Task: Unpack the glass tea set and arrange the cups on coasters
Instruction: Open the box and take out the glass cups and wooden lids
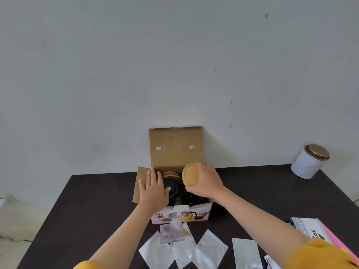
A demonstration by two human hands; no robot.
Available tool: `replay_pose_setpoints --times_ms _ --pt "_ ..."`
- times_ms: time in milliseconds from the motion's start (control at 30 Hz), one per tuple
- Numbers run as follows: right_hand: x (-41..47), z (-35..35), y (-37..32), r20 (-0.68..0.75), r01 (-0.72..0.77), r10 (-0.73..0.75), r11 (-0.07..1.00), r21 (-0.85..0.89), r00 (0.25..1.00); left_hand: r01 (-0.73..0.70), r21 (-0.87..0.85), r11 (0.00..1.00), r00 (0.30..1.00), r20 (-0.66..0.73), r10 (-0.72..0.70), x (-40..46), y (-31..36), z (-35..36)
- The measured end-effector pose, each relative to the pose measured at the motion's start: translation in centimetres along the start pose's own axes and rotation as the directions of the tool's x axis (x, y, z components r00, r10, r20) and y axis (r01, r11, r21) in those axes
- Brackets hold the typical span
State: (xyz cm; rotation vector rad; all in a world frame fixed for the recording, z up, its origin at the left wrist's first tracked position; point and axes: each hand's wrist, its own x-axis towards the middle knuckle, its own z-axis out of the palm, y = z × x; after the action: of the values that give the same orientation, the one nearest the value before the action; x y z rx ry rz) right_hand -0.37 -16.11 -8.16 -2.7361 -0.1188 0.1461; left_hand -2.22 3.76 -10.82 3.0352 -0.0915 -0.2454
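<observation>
Wrappers [210, 247]: flat on table, nearest.
Right hand [206, 181]: fingers curled round wooden coaster [191, 174], above open box [175, 191].
Left hand [154, 186]: flat, fingers straight, pressing box's left side.
Bare table [258, 191]: rightward of coaster; right hand nearer.

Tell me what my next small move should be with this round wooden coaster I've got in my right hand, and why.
Probably carry the coaster out of the box and lay it flat on the bare dark table to the right. Your right hand already grips it above the opening, more coasters sit inside, and your left hand steadies the box.
</observation>
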Motion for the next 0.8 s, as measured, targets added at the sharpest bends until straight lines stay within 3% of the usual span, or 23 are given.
replay_pose_setpoints --times_ms 100,200,533,800 --pt "-0.5 -0.6 1.5 -0.038 -0.029 0.035 0.988 0.152 0.999 -0.004 -0.056 0.998 0.999 -0.041 0.002 -0.3 2.4 0.1" --pt "-1.6 -1.2 4.2 -0.085 -0.054 0.07 0.983 0.177 0.994 0.06 -0.098 0.993 0.998 0.009 -0.06 -0.9 5.0 0.8" --pt "-5.1 -0.1 20.3 0.006 -0.326 0.326 0.945 0.033 0.945 0.215 -0.043 0.976 0.976 -0.031 -0.216 -1.2 7.8 2.1" --pt "-3.0 -0.4 30.2 0.015 -0.342 0.342 0.939 0.019 0.94 0.235 -0.012 0.972 0.968 -0.086 -0.236 -1.0 7.8 2.9"
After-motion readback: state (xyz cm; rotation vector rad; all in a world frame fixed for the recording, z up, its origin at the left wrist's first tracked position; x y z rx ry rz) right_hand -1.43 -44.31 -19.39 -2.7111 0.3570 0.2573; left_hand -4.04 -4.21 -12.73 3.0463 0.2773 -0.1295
